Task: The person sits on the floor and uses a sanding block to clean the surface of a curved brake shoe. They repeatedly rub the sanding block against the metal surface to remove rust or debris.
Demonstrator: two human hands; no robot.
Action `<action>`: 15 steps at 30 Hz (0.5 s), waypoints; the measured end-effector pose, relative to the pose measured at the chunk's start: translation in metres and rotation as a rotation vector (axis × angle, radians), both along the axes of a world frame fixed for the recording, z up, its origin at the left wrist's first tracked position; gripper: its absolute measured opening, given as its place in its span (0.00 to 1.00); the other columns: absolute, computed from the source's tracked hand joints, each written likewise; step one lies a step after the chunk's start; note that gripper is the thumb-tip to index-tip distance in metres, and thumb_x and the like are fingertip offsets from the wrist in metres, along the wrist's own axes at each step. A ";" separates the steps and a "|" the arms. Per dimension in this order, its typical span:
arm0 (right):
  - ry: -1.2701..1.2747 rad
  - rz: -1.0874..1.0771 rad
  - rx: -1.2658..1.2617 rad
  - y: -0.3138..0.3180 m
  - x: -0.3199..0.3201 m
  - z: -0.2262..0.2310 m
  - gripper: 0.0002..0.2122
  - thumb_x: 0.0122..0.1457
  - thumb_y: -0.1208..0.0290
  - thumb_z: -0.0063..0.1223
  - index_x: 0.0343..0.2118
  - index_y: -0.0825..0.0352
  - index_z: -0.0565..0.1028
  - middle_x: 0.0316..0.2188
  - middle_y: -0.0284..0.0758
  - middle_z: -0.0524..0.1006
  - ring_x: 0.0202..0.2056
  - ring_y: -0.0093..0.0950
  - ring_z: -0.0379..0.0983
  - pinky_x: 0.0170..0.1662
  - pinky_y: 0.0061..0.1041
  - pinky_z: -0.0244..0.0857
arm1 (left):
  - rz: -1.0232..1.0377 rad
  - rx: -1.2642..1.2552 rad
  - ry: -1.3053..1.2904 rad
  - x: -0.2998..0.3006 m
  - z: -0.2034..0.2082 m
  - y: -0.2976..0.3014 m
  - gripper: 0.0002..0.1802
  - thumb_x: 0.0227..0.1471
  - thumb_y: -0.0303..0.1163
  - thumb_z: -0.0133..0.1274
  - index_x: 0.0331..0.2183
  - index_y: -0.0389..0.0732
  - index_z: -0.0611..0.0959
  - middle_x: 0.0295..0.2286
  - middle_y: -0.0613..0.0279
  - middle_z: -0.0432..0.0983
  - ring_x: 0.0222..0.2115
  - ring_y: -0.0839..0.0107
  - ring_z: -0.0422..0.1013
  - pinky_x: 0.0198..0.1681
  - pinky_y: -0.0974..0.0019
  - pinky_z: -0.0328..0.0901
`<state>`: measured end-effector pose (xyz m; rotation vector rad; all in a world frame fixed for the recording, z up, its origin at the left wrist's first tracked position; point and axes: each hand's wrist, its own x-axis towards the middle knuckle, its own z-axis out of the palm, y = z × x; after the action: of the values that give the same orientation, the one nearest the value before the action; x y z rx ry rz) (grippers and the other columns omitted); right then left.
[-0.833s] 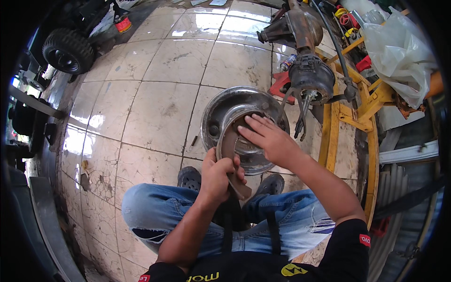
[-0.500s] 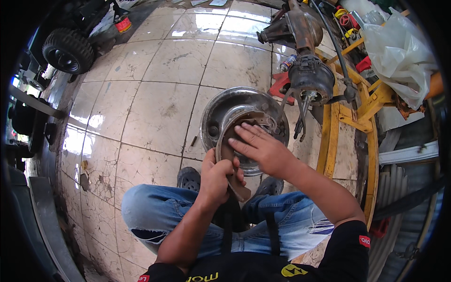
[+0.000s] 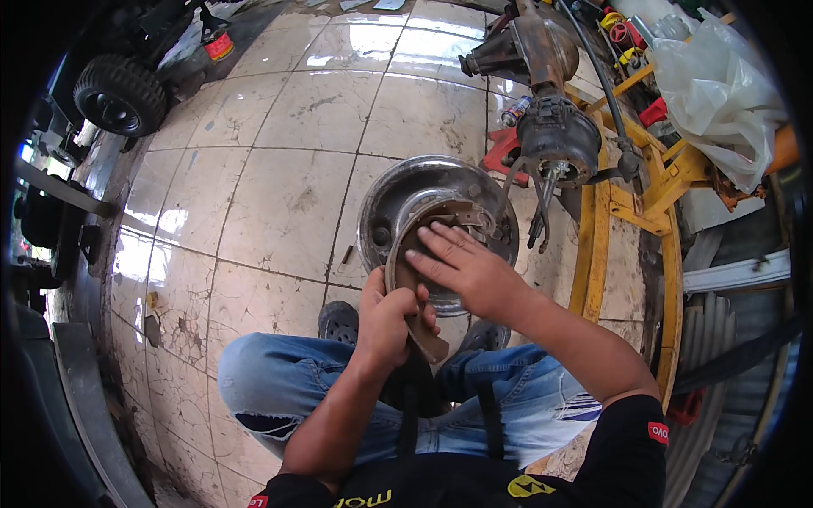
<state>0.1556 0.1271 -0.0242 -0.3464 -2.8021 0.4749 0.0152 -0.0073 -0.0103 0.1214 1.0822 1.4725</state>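
Note:
My left hand (image 3: 391,320) is wrapped round the lower part of a curved brown brake shoe (image 3: 410,273), its thumb pressed on the near side. The shoe is tilted between my knees, above a steel wheel rim (image 3: 373,212) lying on the floor. Flat against the inner curve of the shoe rests my right hand (image 3: 474,269), fingers stretched out and slightly apart. Its palm side and thumb are hidden. The far end of the shoe, with its notched metal web, shows beyond my right fingers.
To the right, a greasy axle housing (image 3: 555,135) with a protruding shaft sits by a yellow metal frame (image 3: 597,245). A red stand (image 3: 501,152) and a spray can (image 3: 516,110) are beneath it. A small dark pin (image 3: 347,254) lies on the tiles. At far left is a vehicle tyre (image 3: 120,95).

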 end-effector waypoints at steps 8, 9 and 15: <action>0.014 0.016 0.038 -0.001 0.000 0.002 0.24 0.59 0.74 0.44 0.60 0.58 0.70 0.61 0.47 0.66 0.63 0.45 0.61 0.65 0.44 0.55 | 0.021 -0.003 -0.019 0.000 0.001 0.001 0.24 0.40 0.20 0.41 0.44 0.38 0.68 0.31 0.57 0.68 0.21 0.65 0.70 0.22 0.57 0.71; 0.020 0.036 0.031 0.004 -0.001 0.004 0.24 0.59 0.74 0.44 0.60 0.58 0.70 0.61 0.47 0.66 0.63 0.46 0.61 0.65 0.44 0.55 | 0.028 -0.009 -0.019 0.000 0.003 0.001 0.24 0.40 0.20 0.41 0.44 0.38 0.68 0.31 0.57 0.68 0.21 0.65 0.70 0.22 0.57 0.71; 0.008 -0.013 0.036 0.003 0.002 0.000 0.25 0.57 0.76 0.46 0.60 0.58 0.70 0.62 0.47 0.66 0.63 0.45 0.62 0.66 0.43 0.55 | -0.002 -0.009 0.008 -0.001 0.001 0.000 0.23 0.40 0.20 0.41 0.44 0.38 0.68 0.31 0.57 0.68 0.21 0.66 0.70 0.22 0.57 0.71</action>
<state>0.1577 0.1297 -0.0240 -0.3537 -2.7952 0.4221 0.0143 -0.0069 -0.0096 0.1222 1.0955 1.4659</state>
